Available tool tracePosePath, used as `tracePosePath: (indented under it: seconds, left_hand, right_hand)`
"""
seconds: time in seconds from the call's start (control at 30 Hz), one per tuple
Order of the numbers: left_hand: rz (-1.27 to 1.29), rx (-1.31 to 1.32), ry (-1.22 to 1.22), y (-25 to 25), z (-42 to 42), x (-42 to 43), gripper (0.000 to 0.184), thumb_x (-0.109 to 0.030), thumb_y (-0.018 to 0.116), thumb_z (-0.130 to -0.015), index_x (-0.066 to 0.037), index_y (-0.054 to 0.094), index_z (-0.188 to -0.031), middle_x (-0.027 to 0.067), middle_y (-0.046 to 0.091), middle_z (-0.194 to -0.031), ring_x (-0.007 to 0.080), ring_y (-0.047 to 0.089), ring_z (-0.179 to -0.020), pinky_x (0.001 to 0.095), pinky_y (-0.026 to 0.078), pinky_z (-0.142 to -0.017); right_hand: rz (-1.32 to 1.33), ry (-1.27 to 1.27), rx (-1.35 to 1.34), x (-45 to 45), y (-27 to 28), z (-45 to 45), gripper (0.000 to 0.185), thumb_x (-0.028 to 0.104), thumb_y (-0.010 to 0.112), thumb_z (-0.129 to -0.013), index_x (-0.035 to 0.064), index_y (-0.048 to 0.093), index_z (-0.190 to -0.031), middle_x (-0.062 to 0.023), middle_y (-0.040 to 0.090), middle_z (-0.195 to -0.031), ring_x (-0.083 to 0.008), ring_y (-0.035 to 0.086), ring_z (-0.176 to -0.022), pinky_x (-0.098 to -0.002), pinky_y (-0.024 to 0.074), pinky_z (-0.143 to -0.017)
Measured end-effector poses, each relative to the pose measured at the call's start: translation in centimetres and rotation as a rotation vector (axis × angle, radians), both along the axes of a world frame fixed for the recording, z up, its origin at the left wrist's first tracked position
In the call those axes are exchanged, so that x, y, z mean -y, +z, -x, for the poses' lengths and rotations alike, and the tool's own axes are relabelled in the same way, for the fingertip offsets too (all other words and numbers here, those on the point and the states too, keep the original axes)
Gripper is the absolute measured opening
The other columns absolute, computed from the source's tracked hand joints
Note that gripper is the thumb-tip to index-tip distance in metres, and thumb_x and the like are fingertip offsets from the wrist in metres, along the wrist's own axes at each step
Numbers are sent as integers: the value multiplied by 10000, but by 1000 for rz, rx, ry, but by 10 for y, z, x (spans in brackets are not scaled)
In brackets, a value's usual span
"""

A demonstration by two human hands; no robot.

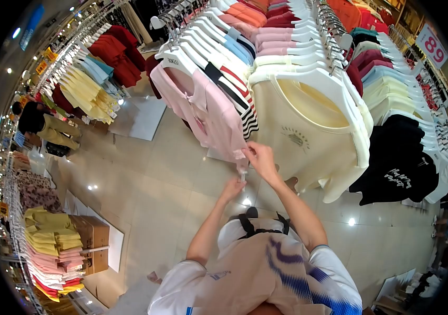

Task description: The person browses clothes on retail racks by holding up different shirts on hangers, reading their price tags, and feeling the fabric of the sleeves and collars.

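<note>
A pink collared shirt (211,107) hangs on a white hanger (177,59) at the near end of the left rail. My right hand (260,159) is closed in a pinch on this shirt at its lower sleeve end. Just below it, my left hand (232,189) pinches a small pale tag (243,175) that hangs by the shirt's edge; its print is too small to read. Behind the pink shirt hangs a black-and-white striped top (245,113). To the right of my right hand is a cream T-shirt (308,144) with a small chest print.
More hangers with clothes run back along both rails. Black T-shirts (397,163) hang at the right, below a price sign (431,45). A rack of yellow shirts (50,231) and a cardboard box (91,244) stand at the left. Another person (45,123) is farther off.
</note>
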State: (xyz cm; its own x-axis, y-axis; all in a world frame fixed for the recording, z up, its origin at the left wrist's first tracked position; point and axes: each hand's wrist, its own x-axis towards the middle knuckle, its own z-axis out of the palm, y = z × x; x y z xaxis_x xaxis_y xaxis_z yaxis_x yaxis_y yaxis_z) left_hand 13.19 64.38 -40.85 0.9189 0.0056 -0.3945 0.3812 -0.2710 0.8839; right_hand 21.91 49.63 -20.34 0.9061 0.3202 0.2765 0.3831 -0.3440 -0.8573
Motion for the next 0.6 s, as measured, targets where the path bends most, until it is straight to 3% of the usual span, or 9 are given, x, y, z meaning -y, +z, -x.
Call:
tracePosePath:
  seconds: [0.03,0.1,0.13,0.2,0.27,0.4,0.5,0.53,0.6]
  left_hand:
    - [-4,6,0,17,0,-1,311,-276,668,-844,13,584,-921,125,608,-826,183,576,-816,325,467,-708]
    - [-389,172,-110,60,3,-5,460,-288,731,-790,11,529,-1075,166,577,-1042,210,556,-1022,326,471,-830]
    - [-392,173,-115,97,7,-7,460,-288,731,-790,11,529,-1075,166,577,-1042,210,556,-1022,326,471,-830]
    - [-95,204,36,164,15,-18,638,-242,767,-750,-2,409,-1221,175,494,-1200,242,496,-1142,350,439,-930]
    - [282,447,81,166,14,-48,750,-177,773,-735,-13,301,-1294,147,486,-1218,258,496,-1138,368,436,-937]
    - [88,548,166,234,7,-48,652,-112,739,-741,-18,358,-1261,146,481,-1227,246,488,-1140,376,437,-941]
    - [-357,518,180,241,-6,-56,206,-53,575,-839,-19,552,-1040,88,610,-814,137,583,-682,288,469,-572]
    - [-374,782,259,241,-7,-55,124,-48,496,-882,-17,571,-975,33,544,-626,113,480,-488,281,382,-435]
    - [-346,703,365,244,-1,-62,131,-43,479,-888,-16,566,-982,35,545,-667,107,485,-539,268,395,-482]
  right_hand:
    - [85,14,-56,0,1,3,165,164,676,-792,14,639,-849,-151,636,-714,-330,616,-649,-372,478,-594]
    - [69,26,-34,-1,-9,5,198,212,691,-791,26,622,-800,-144,625,-683,-338,603,-633,-397,464,-568]
    - [82,57,64,-4,-6,9,218,219,704,-785,24,609,-757,-137,603,-646,-308,589,-588,-379,451,-544]
    - [126,95,169,-11,6,21,303,258,733,-761,27,558,-673,-120,575,-602,-301,571,-558,-379,442,-522]
    - [165,159,131,-17,17,30,273,270,725,-760,41,582,-718,-119,604,-659,-306,592,-612,-391,455,-558]
    - [36,295,178,-37,13,42,224,264,702,-767,58,616,-781,-97,641,-754,-295,618,-686,-392,474,-610]
    - [87,318,222,-45,16,40,170,194,703,-763,53,645,-837,-107,637,-727,-281,616,-660,-361,478,-598]
    - [80,319,221,-43,14,36,170,194,703,-763,53,645,-837,-107,637,-727,-281,616,-660,-361,478,-598]
    - [-153,368,235,-32,6,26,180,144,670,-802,48,658,-954,-109,646,-774,-260,629,-697,-336,503,-647]
